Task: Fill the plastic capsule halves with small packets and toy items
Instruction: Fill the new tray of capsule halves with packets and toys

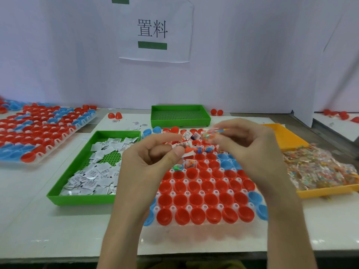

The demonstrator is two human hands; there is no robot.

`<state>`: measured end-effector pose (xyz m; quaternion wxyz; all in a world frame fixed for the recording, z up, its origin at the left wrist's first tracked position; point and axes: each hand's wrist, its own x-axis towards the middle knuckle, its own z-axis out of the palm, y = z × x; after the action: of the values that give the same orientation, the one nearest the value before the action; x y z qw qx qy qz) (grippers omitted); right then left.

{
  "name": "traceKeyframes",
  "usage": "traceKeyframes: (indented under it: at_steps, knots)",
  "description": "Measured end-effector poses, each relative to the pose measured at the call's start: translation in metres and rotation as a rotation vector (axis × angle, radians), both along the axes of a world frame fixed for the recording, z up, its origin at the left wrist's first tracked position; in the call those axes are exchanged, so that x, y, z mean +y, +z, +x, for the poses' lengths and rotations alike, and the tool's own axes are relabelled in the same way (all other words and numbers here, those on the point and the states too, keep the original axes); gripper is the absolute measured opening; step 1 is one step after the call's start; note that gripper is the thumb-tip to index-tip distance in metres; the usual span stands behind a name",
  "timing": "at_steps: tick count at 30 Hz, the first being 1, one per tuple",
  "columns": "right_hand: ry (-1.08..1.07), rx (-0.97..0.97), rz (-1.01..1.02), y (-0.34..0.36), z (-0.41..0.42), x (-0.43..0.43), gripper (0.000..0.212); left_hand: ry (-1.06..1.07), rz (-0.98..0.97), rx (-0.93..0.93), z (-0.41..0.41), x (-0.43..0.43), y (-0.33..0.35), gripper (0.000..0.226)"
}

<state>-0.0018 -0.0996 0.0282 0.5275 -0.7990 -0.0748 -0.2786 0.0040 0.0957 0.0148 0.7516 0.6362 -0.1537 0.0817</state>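
Observation:
A white holder rack [204, 207] in front of me carries many red and some blue capsule halves [196, 174]. The far rows hold white packets and small toys; the near rows look empty. My left hand [149, 162] pinches a small white packet [182, 145] between thumb and fingers above the rack. Beside it, my right hand [250, 148] pinches a clear bag of colourful toy bits [210, 133], slightly blurred. Both hands hover over the far middle of the rack.
A green tray [77, 183] of white packets lies at the left, an empty green tray [180, 115] behind, a yellow tray [328, 191] of toy bags at the right. A second filled rack [38, 131] stands far left. Loose red capsules [114, 115] lie near the wall.

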Motion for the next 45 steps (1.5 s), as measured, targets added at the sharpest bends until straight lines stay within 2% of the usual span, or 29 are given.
traceKeyframes:
  at_steps: [4, 11, 17, 25, 28, 31, 33, 35, 37, 40, 45]
  knots:
    - [0.124, -0.027, 0.036, -0.005, -0.001, 0.033, 0.025, -0.029, -0.007, -0.004, -0.001, -0.005, -0.001, 0.015]
    - [0.188, -0.020, 0.130, -0.010, -0.003, 0.035, 0.013, 0.051, -0.026, -0.035, -0.001, -0.003, 0.000, 0.013]
    - [0.265, 0.036, 0.206, -0.007, -0.008, 0.040, 0.018, 0.102, -0.029, -0.049, -0.001, -0.002, 0.000, 0.009]
    - [0.325, 0.003, 0.207, -0.009, -0.008, 0.038, 0.015, 0.039, 0.018, -0.011, -0.001, 0.000, 0.000, 0.027]
    - [0.325, -0.002, 0.160, -0.009, -0.008, 0.036, 0.019, 0.043, 0.045, -0.018, 0.000, 0.000, -0.001, 0.025]
    - [0.277, 0.020, 0.124, -0.008, -0.005, 0.026, 0.020, 0.020, 0.067, -0.023, 0.001, 0.002, -0.003, 0.015]
    - [0.127, 0.037, 0.039, -0.009, 0.005, 0.011, 0.018, 0.033, 0.090, -0.025, 0.004, 0.010, -0.005, 0.015]
    - [-0.065, 0.088, -0.173, -0.014, 0.022, -0.006, 0.017, 0.097, 0.101, -0.029, 0.007, 0.022, -0.007, 0.020]
    - [-0.153, 0.188, -0.378, -0.020, 0.038, -0.018, 0.015, 0.158, 0.085, -0.030, 0.011, 0.033, -0.008, 0.022]
    - [-0.131, 0.306, -0.579, -0.031, 0.051, -0.023, 0.014, 0.222, 0.052, -0.017, 0.014, 0.041, -0.010, 0.024]
    - [-0.087, 0.352, -0.675, -0.040, 0.060, -0.018, 0.012, 0.230, 0.045, -0.001, 0.015, 0.044, -0.011, 0.024]
